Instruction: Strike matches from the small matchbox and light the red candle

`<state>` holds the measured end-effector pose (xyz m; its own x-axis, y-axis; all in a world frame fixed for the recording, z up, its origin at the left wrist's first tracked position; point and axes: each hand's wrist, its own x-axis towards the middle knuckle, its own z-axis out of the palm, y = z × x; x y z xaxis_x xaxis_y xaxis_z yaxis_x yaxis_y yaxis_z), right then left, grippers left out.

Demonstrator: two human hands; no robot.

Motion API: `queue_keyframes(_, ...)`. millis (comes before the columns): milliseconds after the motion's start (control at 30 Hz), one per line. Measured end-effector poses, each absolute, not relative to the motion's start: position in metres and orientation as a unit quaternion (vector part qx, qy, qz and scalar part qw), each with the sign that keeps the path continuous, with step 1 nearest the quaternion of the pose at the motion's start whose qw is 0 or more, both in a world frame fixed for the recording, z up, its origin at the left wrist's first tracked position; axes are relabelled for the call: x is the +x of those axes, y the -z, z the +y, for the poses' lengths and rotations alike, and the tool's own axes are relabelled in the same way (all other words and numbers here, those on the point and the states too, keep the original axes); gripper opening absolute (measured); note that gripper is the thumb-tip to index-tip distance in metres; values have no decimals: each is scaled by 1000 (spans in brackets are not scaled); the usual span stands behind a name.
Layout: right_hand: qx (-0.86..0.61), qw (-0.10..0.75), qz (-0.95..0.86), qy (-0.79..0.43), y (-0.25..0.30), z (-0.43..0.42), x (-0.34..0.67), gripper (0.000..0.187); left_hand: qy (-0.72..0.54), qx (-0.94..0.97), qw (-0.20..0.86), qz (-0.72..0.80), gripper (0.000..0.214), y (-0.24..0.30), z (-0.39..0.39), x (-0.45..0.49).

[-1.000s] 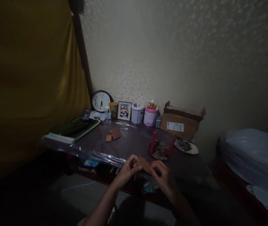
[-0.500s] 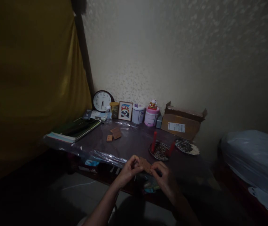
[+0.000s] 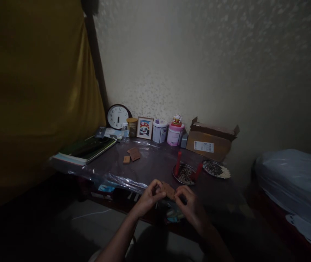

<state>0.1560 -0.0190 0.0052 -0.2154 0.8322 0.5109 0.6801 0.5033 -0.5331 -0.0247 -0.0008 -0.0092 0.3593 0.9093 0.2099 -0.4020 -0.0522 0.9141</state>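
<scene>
A small flat brown piece (image 3: 168, 191), like leather or card, is held up in front of the table edge between my two hands. My left hand (image 3: 154, 194) pinches its left end with thumb and fingers. At its right end, my right hand (image 3: 187, 200) is closed in a pinch; dim light hides any finer detail there. On the table, two more brown pieces lie close together: a larger folded-looking one (image 3: 134, 154) and a small square one (image 3: 126, 159). Just beyond my hands is a metal plate (image 3: 190, 183) of dark bits, with two red sticks or tubes.
The table (image 3: 103, 171) has a clear plastic cover. A second plate (image 3: 212, 169) holds dark bits and pale sticks. Along the wall stand a clock (image 3: 118, 116), a framed panda picture (image 3: 144, 128), tubs (image 3: 160, 131) and a cardboard box (image 3: 210, 142). Books (image 3: 88, 151) lie at left.
The view has shifted very slightly. Both hands keep their hold on the brown piece, which has tilted a little.
</scene>
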Motion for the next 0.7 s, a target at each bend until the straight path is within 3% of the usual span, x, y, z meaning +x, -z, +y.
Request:
queue_keyframes(367, -512, 388, -756, -123, -6, -18, 163, 8, -532, 518, 614, 268, 25, 7, 1, -28)
queue_keyframes(467, -548, 392, -708, -211, -8, -18, 168, 7, -551, 487, 619, 277, 28, 8, 5, -31)
queue_keyframes(600, -546, 457, -607, -353, -11, -13, 175, 12, -571, 408, 665, 256, 29, 9, 7, -31)
queue_keyframes(700, -537, 490, -552, -408, -13, -9, 174, 29, -577, 354, 702, 223, 28, 9, 6, -29)
